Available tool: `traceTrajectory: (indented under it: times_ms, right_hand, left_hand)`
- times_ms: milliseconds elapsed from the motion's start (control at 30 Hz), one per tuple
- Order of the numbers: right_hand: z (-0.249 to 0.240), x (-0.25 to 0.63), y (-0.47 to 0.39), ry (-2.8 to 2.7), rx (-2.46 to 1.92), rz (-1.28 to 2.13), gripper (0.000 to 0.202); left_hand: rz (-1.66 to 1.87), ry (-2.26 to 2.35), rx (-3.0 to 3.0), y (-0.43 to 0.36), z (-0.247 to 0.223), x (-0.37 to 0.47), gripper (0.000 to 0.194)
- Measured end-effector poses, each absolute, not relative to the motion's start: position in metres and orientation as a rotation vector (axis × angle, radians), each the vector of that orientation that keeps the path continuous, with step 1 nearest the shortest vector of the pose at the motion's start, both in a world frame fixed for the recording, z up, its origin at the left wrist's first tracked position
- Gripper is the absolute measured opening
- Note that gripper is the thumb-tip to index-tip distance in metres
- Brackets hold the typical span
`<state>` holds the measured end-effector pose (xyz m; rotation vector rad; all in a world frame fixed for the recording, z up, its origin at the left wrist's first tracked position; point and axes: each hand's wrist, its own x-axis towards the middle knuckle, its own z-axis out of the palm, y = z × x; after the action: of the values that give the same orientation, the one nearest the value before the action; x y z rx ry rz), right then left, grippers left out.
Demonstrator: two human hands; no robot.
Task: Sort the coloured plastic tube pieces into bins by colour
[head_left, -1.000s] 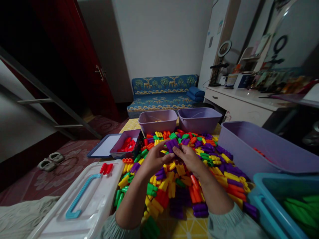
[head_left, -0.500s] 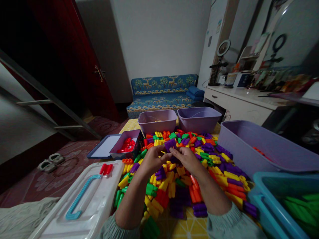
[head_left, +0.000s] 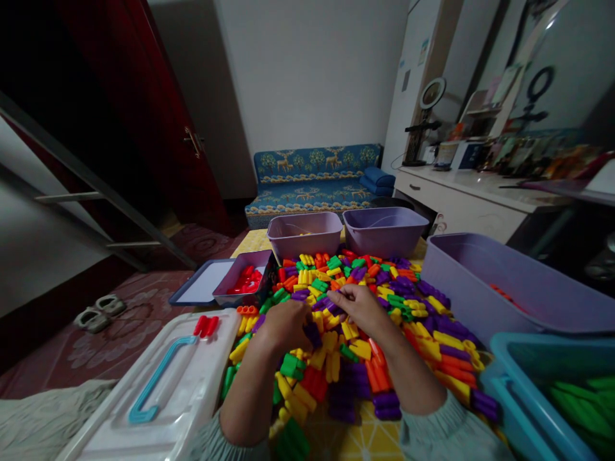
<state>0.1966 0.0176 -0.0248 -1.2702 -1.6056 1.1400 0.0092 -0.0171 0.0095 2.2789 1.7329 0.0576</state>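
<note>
Plastic blocks in red, orange, yellow, green and purple lie heaped over a yellow patterned cloth (head_left: 369, 442). My left hand (head_left: 288, 325) is low over the middle of the heap, its fingers curled down around a dark purple block (head_left: 313, 334). To its right, my right hand (head_left: 358, 306) has thumb and index finger brought together at a purple block (head_left: 335, 305). The hands are apart, with blocks between them.
Two lilac bins (head_left: 305, 243) (head_left: 384, 240) stand behind the heap, a larger lilac bin (head_left: 446, 282) at right. A blue bin (head_left: 509, 378) holds green pieces. At left are a tin (head_left: 221, 296) with red pieces and a white lid (head_left: 177, 410) bearing a red block (head_left: 206, 326).
The hands have separated. A purple block held up between them is no longer there. My left hand has moved down and turned palm down; my right hand has stayed nearly in place.
</note>
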Motion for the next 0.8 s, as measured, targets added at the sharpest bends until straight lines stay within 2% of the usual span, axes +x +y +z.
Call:
traceTrajectory:
  times_ms: [133, 267, 400, 500, 633, 700, 800]
  right_hand:
    - [-0.025, 0.196, 0.018, -1.599, -1.279, 1.132, 0.039]
    - [-0.024, 0.195, 0.017, -1.590, -1.280, 1.122, 0.039]
    - [-0.026, 0.196, 0.019, -1.589, -1.273, 1.120, 0.038]
    - [-0.027, 0.196, 0.020, -1.578, -1.263, 1.114, 0.037]
    - [-0.026, 0.194, 0.019, -1.522, -1.232, 1.141, 0.033]
    - [-0.024, 0.193, 0.018, -1.479, -1.214, 1.170, 0.032]
    - [-0.023, 0.193, 0.017, -1.422, -1.177, 1.204, 0.031]
  left_hand:
    - [0.066, 1.735, 2.276, -0.017, 0.007, 0.016, 0.040]
    - [0.100, 1.786, 2.284, -0.012, 0.003, 0.013, 0.027]
    - [0.429, 1.846, 2.211, -0.003, -0.001, 0.014, 0.025]
    - [0.810, 1.791, 2.042, 0.003, -0.003, 0.017, 0.034]
    - [1.150, 1.645, 1.793, 0.006, -0.004, 0.020, 0.066]
    - [1.196, 1.553, 1.706, 0.006, -0.003, 0.020, 0.067]
    - [1.084, 1.340, 1.528, 0.004, 0.000, 0.021, 0.059]
